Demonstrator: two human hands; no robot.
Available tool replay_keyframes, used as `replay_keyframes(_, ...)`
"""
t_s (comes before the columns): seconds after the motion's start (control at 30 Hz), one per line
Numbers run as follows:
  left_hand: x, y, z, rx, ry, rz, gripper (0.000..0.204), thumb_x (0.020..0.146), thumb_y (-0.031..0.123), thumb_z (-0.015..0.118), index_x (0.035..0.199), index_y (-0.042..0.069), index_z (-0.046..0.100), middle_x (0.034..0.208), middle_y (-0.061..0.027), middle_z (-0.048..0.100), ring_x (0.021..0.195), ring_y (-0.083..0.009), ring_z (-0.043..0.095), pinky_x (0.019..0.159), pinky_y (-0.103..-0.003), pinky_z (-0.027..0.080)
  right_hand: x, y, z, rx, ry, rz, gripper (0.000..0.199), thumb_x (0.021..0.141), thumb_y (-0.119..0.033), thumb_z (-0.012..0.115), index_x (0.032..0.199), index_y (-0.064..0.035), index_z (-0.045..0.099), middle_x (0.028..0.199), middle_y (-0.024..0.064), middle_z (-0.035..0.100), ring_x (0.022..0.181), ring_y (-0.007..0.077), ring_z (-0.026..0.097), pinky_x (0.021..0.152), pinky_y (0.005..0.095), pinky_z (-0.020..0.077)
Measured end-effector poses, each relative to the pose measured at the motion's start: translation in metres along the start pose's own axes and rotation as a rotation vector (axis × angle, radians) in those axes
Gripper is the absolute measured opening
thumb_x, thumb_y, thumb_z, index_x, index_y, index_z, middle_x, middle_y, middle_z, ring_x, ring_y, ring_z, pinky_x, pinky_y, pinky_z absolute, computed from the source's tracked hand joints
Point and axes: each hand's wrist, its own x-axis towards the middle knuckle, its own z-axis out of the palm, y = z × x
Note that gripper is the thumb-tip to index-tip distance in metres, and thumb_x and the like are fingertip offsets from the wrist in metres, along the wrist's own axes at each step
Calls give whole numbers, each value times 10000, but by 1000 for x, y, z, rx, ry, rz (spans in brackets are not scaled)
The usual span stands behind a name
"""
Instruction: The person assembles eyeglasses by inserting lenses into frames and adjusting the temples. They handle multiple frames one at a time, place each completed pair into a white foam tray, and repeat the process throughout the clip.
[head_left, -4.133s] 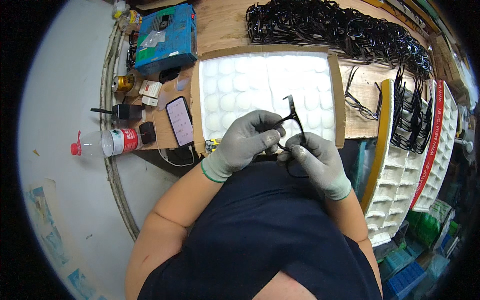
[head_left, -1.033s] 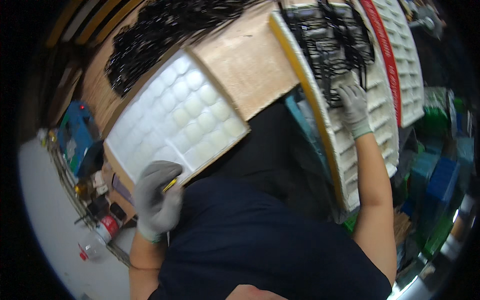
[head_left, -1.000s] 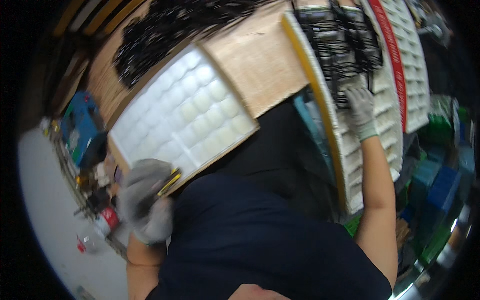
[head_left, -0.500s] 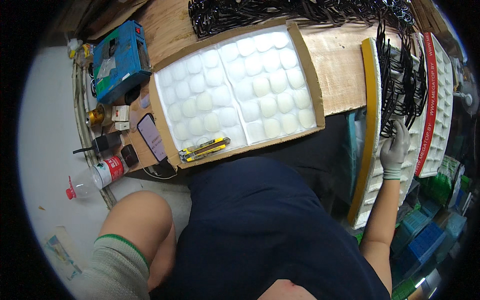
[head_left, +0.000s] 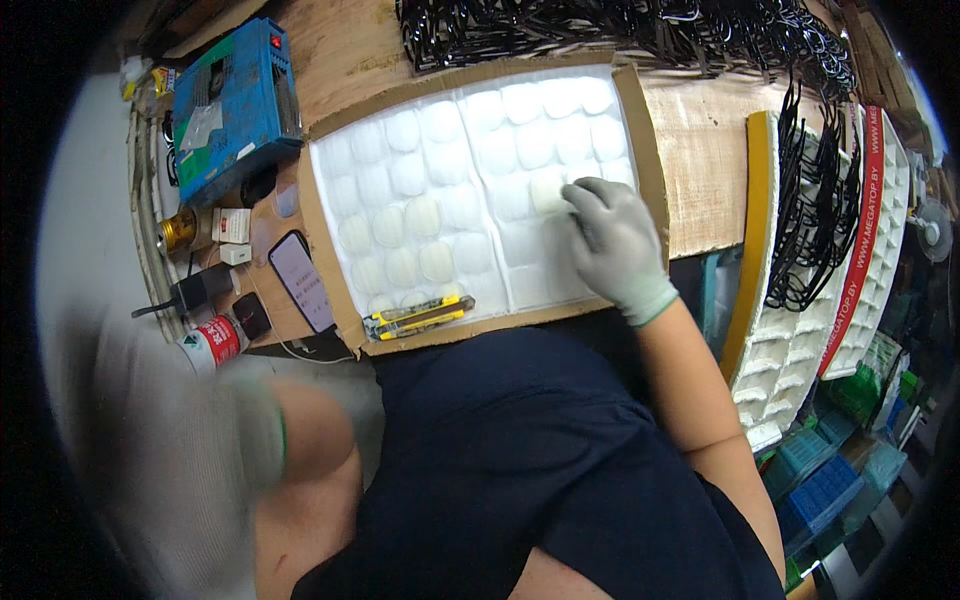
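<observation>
One wooden workbench (head_left: 700, 150) carries a cardboard-framed white padded tray (head_left: 450, 190) at centre. Black frames (head_left: 620, 30) heap at 12 o'clock; a blue box (head_left: 235, 100) sits at 10 o'clock; a phone (head_left: 303, 280) and a yellow utility knife (head_left: 418, 316) lie along the tray's near-left edge. Right hand (head_left: 612, 245), gloved, rests flat on the tray's right side, fingers spread, holding nothing. Left hand (head_left: 180, 440) is a blur at 8 o'clock; grip cannot be judged.

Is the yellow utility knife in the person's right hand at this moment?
No, the yellow utility knife lies at the near edge of the white padded tray, apart from the right hand, which rests on the padding.
</observation>
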Motion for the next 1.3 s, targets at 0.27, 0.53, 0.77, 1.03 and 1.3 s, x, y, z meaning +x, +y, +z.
replay_keyframes(0.27,-36,-313,65,839,-474,-1064,662,961,472,601,1336,-72,561,1303,-294,634,1217,-372,631,1028,-438,474,43,-22,10,-361,-385,240,257,851,-219,675,995,-8,703,1044,196,674,979,326,681,872,431,562)
replay_keyframes(0.53,-11,-293,58,651,-171,-1109,519,920,333,712,1241,-61,608,1037,-157,717,920,-222,682,808,-383,521,45,-6,-5,-8,-449,207,159,861,-134,635,968,-17,625,962,204,690,910,372,696,830,458,552)
replay_keyframes(0.77,-59,-152,-15,501,-83,-726,300,1048,282,593,1200,23,605,926,-43,643,802,-125,585,667,-330,457,-7,-36,-63,290,-134,170,239,859,-42,713,1090,-33,649,904,170,721,785,324,719,713,393,572)
replay_keyframes(1.03,-148,-24,13,101,-765,-858,269,1071,150,461,1184,-60,586,988,-172,722,867,-226,712,771,-327,548,-48,-68,-67,843,-194,143,293,892,-58,705,1171,11,646,970,174,731,848,227,736,764,328,575)
replay_keyframes(1.3,-153,3,45,-34,-751,-755,261,1050,160,476,1182,-46,565,838,-178,689,769,-340,699,703,-408,533,-55,-89,-86,589,64,-48,281,830,61,713,1107,17,695,934,167,723,789,228,728,716,322,585)
